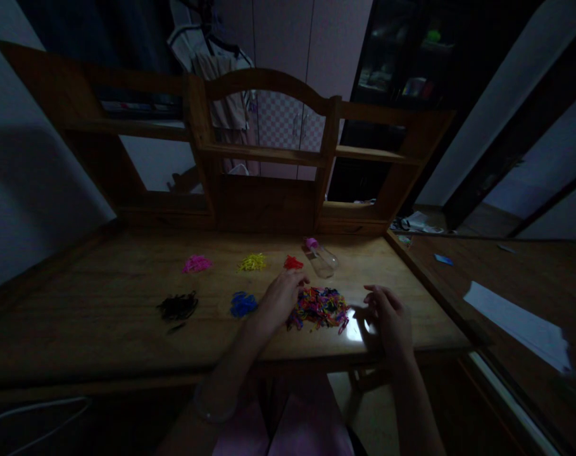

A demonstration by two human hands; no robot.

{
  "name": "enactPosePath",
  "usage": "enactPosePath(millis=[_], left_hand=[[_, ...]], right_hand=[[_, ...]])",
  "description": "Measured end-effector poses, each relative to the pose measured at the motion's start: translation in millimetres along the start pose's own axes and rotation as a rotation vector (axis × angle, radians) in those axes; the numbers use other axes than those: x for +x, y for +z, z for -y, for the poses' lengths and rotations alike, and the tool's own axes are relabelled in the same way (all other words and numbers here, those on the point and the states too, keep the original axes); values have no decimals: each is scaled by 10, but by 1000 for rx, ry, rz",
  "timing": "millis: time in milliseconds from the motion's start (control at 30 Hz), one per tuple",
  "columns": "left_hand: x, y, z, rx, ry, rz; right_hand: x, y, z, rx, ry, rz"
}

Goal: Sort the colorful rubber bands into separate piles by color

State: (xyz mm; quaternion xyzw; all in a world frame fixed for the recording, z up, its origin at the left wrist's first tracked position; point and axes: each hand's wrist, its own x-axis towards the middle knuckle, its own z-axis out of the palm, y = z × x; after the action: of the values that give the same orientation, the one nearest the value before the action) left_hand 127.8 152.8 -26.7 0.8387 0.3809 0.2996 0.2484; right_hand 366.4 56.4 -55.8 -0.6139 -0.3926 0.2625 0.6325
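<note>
My left hand (284, 296) hovers at the left edge of a pile of mixed-colour small elastic bands (322, 306), just in front of a small red pile (293, 262). Its fingers are loosely bent and apart, and nothing shows between them. To the right of the mixed pile, my right hand (390, 311) is raised with fingers curved and apart, holding nothing I can see. Sorted piles lie on the left: pink bands (197, 263), yellow bands (252, 262), blue bands (243, 304) and black bands (178, 306).
A clear bottle (324, 261) with a pink top lies behind the mixed pile. The wooden desk (107, 297) has a shelf unit (269, 202) along its back. Paper sheets (518, 323) rest on another wooden surface at the right. The room is dim.
</note>
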Motion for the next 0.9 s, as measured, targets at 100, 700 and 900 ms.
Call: enactPosePath(millis=[100,700,900], left_hand=[[-8,-4,-6,-5,66,107],[-503,36,-233,10,-16,68],[-562,-19,-179,73,-263,-199]], right_hand=[[0,-3,-9,18,5,18],[0,-19,-6,31,-4,66],[-4,-24,-13,32,11,66]])
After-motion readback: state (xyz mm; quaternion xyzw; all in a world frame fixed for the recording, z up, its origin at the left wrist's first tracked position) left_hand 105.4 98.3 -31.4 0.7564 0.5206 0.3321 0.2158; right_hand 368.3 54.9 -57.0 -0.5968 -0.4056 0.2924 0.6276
